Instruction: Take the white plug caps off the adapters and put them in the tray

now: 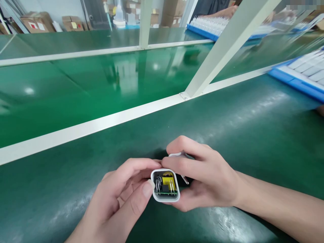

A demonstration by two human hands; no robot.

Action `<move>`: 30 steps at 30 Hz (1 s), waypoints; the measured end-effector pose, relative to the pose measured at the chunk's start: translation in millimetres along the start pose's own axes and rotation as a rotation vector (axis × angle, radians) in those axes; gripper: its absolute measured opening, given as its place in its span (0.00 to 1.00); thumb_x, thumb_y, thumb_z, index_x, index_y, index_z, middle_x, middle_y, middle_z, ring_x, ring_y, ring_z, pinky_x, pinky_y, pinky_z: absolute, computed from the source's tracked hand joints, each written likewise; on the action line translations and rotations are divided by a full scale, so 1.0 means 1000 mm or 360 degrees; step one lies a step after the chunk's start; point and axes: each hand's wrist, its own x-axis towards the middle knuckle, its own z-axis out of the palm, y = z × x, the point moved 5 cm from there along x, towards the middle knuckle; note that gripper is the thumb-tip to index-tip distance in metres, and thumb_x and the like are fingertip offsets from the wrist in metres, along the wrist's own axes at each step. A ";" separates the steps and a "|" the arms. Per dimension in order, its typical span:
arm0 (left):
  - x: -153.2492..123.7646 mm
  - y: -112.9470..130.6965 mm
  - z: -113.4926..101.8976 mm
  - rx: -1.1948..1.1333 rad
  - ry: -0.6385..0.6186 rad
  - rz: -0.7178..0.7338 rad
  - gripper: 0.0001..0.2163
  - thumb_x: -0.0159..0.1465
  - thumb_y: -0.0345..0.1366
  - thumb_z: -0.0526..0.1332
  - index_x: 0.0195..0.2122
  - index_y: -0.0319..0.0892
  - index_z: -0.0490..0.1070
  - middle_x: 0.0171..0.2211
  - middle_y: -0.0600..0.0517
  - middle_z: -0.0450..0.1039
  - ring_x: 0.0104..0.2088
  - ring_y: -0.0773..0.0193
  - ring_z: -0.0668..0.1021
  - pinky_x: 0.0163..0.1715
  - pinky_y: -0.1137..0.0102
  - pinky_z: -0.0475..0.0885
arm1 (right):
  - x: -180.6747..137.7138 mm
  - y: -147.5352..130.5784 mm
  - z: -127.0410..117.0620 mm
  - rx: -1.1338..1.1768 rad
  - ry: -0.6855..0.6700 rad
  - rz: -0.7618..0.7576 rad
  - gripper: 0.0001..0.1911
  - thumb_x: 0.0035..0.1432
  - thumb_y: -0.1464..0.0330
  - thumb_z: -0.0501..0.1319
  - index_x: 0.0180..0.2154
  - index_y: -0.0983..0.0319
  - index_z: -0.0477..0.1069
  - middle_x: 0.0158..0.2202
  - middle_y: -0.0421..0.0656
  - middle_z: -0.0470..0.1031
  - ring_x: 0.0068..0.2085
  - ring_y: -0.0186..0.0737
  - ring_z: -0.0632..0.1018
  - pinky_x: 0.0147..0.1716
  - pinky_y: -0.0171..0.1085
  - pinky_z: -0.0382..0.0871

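A small white charger housing [166,199] is held between my hands with its open end facing me. Inside it shows a circuit board [167,184] with a yellow component, black parts and upright metal prongs. My left hand [118,195] grips the housing from the left, the thumb pressed on its side wall. My right hand [210,172] closes around the right side and underneath. A second white piece [178,154], mostly hidden, shows between the right fingers. A metal pin [186,180] sticks out below the right index finger, seemingly from that piece.
The green worktop [63,189] lies under my hands. Beyond it run a white rail [101,128] and a glossy green belt [88,84]. A slanted white post [227,50] rises on the right. Blue trays of white parts [298,76] stand at right; another person's hand [225,12] is behind.
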 end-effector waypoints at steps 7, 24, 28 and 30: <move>0.000 0.004 -0.001 0.0220 0.0086 0.0049 0.10 0.71 0.37 0.60 0.50 0.46 0.77 0.50 0.47 0.81 0.47 0.57 0.83 0.46 0.72 0.80 | -0.002 -0.002 0.000 -0.0056 -0.0018 0.0001 0.13 0.55 0.69 0.69 0.40 0.61 0.69 0.37 0.40 0.60 0.29 0.30 0.63 0.24 0.32 0.59; 0.000 0.004 0.002 0.0149 0.0178 -0.0026 0.09 0.68 0.37 0.63 0.47 0.45 0.78 0.45 0.47 0.82 0.45 0.55 0.83 0.45 0.68 0.81 | -0.002 -0.003 0.000 -0.0089 -0.0012 -0.0031 0.09 0.56 0.70 0.65 0.39 0.60 0.67 0.37 0.40 0.60 0.28 0.31 0.62 0.24 0.33 0.59; 0.001 0.003 -0.001 0.0093 0.0111 -0.0046 0.09 0.68 0.37 0.63 0.48 0.45 0.78 0.46 0.47 0.82 0.44 0.55 0.83 0.44 0.68 0.81 | -0.001 -0.003 -0.001 -0.0068 0.0028 -0.0013 0.08 0.58 0.68 0.65 0.39 0.60 0.68 0.36 0.41 0.61 0.28 0.31 0.63 0.24 0.32 0.59; 0.001 0.003 -0.001 0.0025 0.0091 -0.0055 0.10 0.69 0.37 0.63 0.49 0.45 0.78 0.46 0.47 0.82 0.45 0.55 0.83 0.44 0.69 0.81 | 0.000 -0.002 -0.001 -0.0049 0.0041 -0.0012 0.09 0.58 0.66 0.66 0.39 0.61 0.69 0.36 0.41 0.62 0.28 0.31 0.64 0.24 0.32 0.59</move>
